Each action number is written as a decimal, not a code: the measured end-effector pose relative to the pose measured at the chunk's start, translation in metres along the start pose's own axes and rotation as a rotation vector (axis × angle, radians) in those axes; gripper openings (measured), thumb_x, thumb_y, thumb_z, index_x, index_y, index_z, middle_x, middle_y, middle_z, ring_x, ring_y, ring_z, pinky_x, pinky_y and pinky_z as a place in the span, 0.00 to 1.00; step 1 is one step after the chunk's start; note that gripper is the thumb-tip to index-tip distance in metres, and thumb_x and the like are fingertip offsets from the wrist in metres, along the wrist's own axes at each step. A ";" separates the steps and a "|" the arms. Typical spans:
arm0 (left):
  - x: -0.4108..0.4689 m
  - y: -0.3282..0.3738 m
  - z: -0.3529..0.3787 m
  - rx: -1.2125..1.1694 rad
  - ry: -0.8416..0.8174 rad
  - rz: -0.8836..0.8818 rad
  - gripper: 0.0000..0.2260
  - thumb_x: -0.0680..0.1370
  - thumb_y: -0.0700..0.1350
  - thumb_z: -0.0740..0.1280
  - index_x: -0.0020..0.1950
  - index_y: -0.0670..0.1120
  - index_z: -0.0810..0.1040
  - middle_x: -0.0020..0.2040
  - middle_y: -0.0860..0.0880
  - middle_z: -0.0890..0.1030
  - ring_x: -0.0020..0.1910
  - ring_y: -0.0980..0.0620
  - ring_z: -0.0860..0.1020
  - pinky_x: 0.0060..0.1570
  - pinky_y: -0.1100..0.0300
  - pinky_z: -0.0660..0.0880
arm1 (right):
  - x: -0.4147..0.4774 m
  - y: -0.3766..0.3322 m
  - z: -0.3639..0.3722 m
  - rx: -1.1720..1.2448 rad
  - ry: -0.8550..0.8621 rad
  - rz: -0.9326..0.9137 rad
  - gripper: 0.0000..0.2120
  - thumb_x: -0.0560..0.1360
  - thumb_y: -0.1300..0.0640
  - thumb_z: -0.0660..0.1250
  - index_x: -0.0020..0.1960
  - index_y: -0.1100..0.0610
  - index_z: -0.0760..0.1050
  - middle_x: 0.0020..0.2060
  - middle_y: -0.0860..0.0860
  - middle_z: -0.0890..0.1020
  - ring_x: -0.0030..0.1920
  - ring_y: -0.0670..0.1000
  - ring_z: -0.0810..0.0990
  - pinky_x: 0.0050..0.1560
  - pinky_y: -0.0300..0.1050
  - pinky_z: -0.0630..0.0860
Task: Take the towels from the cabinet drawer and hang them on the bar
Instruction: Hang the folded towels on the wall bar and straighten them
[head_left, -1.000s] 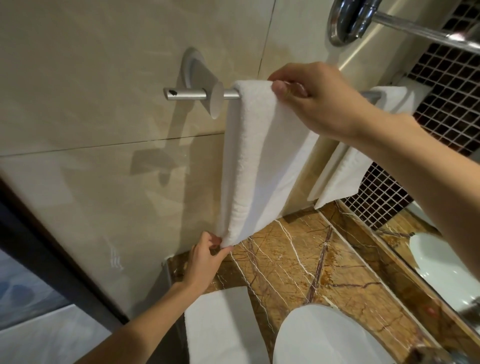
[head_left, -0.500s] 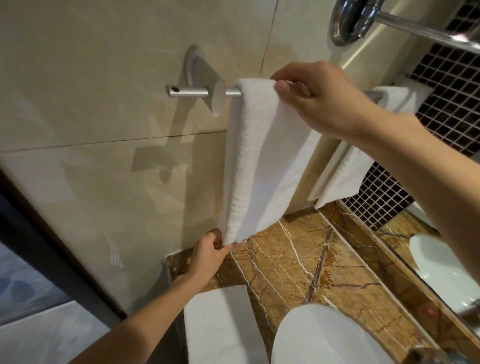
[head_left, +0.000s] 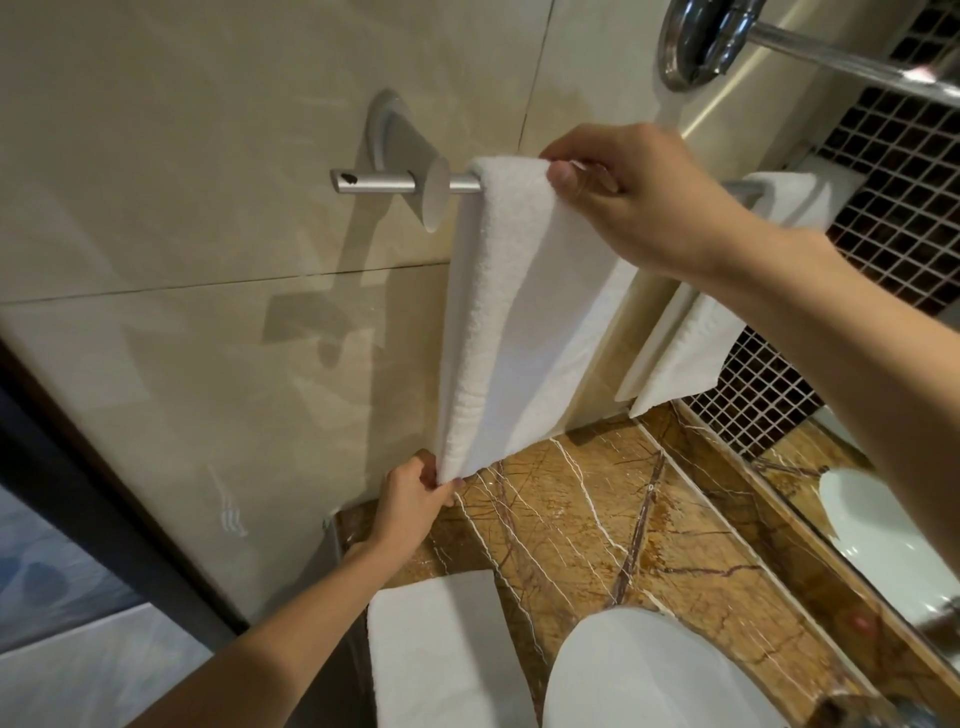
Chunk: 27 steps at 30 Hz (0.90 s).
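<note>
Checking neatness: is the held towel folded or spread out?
Folded: the towel hangs over the bar as a narrow layered strip.

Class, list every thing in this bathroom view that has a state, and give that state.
Near towel, draped over the bar.
Far towel, hanging on the bar.
Folded towel, lying flat on the counter.
Left grip, pinches near towel's bottom corner.
Right grip, holds near towel's top at the bar.
</note>
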<state>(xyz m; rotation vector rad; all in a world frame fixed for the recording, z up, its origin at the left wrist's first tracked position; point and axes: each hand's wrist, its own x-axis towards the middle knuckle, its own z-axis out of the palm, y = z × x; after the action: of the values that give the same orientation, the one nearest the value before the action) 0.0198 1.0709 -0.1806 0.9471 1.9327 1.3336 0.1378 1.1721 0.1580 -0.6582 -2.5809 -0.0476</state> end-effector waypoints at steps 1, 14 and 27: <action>-0.001 0.000 0.001 -0.025 0.002 -0.007 0.12 0.69 0.41 0.76 0.47 0.39 0.77 0.37 0.45 0.84 0.34 0.48 0.83 0.40 0.45 0.80 | 0.000 0.001 0.000 -0.001 0.005 -0.006 0.15 0.82 0.52 0.58 0.61 0.57 0.77 0.52 0.54 0.82 0.51 0.56 0.78 0.52 0.52 0.73; -0.013 0.007 0.001 -0.054 0.007 0.010 0.10 0.71 0.43 0.75 0.49 0.42 0.79 0.39 0.47 0.84 0.39 0.49 0.83 0.40 0.53 0.80 | 0.009 0.002 -0.002 0.000 -0.066 0.007 0.16 0.82 0.53 0.55 0.56 0.59 0.78 0.47 0.56 0.82 0.49 0.57 0.77 0.50 0.52 0.73; -0.010 0.011 0.001 -0.052 0.035 -0.005 0.16 0.69 0.47 0.76 0.50 0.46 0.74 0.39 0.46 0.83 0.38 0.48 0.82 0.41 0.49 0.80 | 0.012 0.004 0.002 0.005 -0.064 0.008 0.17 0.82 0.54 0.53 0.53 0.65 0.75 0.42 0.59 0.78 0.46 0.59 0.75 0.42 0.47 0.66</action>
<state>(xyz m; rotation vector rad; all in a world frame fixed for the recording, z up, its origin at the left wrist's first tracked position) 0.0290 1.0654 -0.1702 0.8990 1.9149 1.3995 0.1292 1.1816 0.1615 -0.6787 -2.6388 -0.0170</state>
